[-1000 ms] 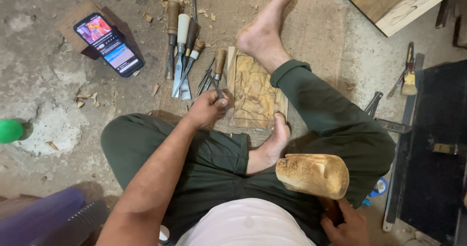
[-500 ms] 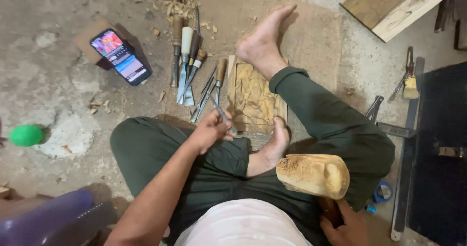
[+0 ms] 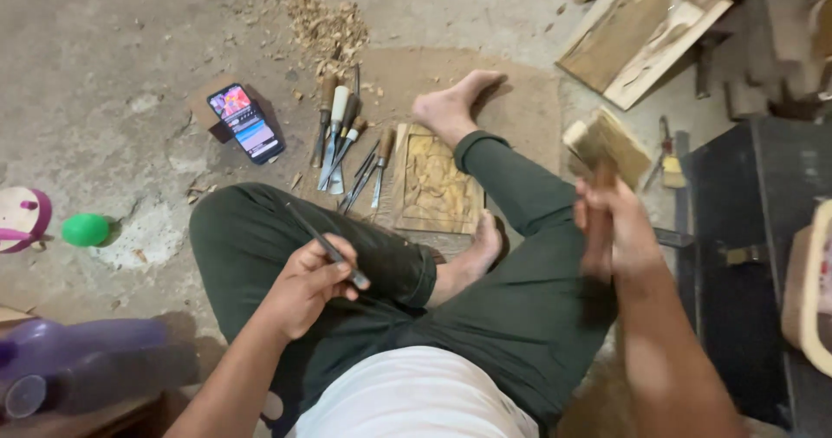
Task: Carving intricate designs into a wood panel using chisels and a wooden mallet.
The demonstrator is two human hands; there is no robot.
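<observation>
1. The left hand [image 3: 305, 286] is curled shut around a thin chisel [image 3: 329, 249], gripping it near the metal end; the dark shaft slants up and away over the left knee, and the tip is buried in the fingers, so its shape cannot be made out.
2. The right hand [image 3: 611, 230] is closed tight on the handle of a wooden mallet [image 3: 604, 143], head up, held above the right thigh. The hand and handle are smeared by motion blur, and the lower handle is lost under the fingers.
3. The carved wooden panel [image 3: 436, 182] lies on the floor between the two bare feet; the near edge is covered by the shin and heel, and the relief is too fine to read.
4. Just left of the panel, a row of chisels [image 3: 347, 139] with wooden handles lies side by side on a brown mat [image 3: 520, 100]; several overlap, so I cannot count them surely.
5. Wood shavings [image 3: 329, 26] are heaped beyond them.
6. A lit phone [image 3: 244, 123] rests tilted on the concrete, well left of the tools.
7. A green ball [image 3: 85, 229] sits near the left edge; beside it a pink-rimmed object is cut off by the frame.
8. A purple bottle [image 3: 78, 360] at the lower left is blurred and partly cut off.
9. Boards [image 3: 641, 31] at the upper right run out of view.
</observation>
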